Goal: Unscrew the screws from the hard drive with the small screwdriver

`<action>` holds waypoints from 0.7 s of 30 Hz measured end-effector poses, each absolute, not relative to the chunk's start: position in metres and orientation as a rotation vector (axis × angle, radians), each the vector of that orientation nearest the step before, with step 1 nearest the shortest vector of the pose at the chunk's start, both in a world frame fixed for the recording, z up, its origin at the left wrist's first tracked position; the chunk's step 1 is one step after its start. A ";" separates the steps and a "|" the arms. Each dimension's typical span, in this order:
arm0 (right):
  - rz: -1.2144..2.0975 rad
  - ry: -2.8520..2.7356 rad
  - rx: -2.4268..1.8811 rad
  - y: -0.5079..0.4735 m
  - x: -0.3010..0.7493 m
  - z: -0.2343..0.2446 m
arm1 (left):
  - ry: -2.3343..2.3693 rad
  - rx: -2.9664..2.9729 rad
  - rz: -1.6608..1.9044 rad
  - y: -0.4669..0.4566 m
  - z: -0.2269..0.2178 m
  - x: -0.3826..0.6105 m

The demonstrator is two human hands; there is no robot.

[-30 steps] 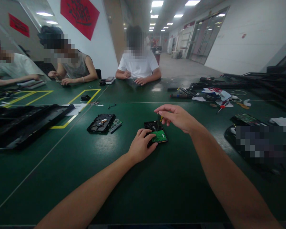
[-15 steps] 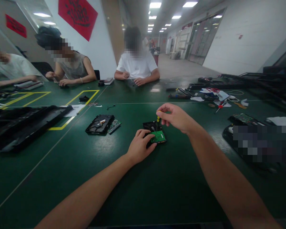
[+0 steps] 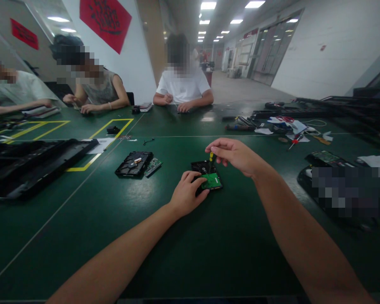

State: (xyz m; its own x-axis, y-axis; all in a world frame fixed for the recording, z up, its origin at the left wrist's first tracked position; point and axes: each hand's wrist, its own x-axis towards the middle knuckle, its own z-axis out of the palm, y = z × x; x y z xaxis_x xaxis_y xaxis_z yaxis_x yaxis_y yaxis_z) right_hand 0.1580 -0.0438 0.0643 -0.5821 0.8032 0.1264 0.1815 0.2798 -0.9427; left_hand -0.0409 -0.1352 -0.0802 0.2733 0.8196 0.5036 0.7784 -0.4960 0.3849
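Note:
On the green table in front of me lies a hard drive, its black case facing up with a green circuit board on its near half. My left hand grips the drive's left and near edges, thumb and fingers round the board's side. Above it, my right hand pinches the top of a small screwdriver with a yellow handle. The screwdriver stands nearly upright, its shaft pointing down at the board's far edge. Whether its tip sits in a screw is too small to tell.
To the left lie another black hard drive and a loose circuit board. A long black casing is at far left. Tools, cables and a red screwdriver lie at back right. Several people sit across the table.
The fingers of my right hand have shifted slightly at the top of the screwdriver. My left hand and the hard drive keep their place; the view has moved a little.

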 end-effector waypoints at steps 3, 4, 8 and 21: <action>1.188 -1.969 -0.909 -0.041 0.158 0.062 | 1.552 2.453 1.024 -0.135 -0.081 -0.041; 1.144 -1.972 -0.916 -0.040 0.158 0.061 | 1.554 2.455 1.023 -0.135 -0.081 -0.041; 1.065 -1.958 -0.905 -0.040 0.156 0.059 | 1.544 2.461 1.034 -0.135 -0.080 -0.040; 1.152 -1.842 -0.912 -0.042 0.155 0.059 | 1.535 2.455 1.024 -0.136 -0.076 -0.040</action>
State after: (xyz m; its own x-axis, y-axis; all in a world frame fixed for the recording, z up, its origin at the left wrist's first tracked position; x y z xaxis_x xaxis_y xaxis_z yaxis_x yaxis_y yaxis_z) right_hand 0.1549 -0.0419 0.0590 -0.4517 0.8622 0.2292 0.1713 0.3360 -0.9262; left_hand -0.0396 -0.1364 -0.0757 0.2788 0.8217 0.4970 0.7746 -0.4983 0.3894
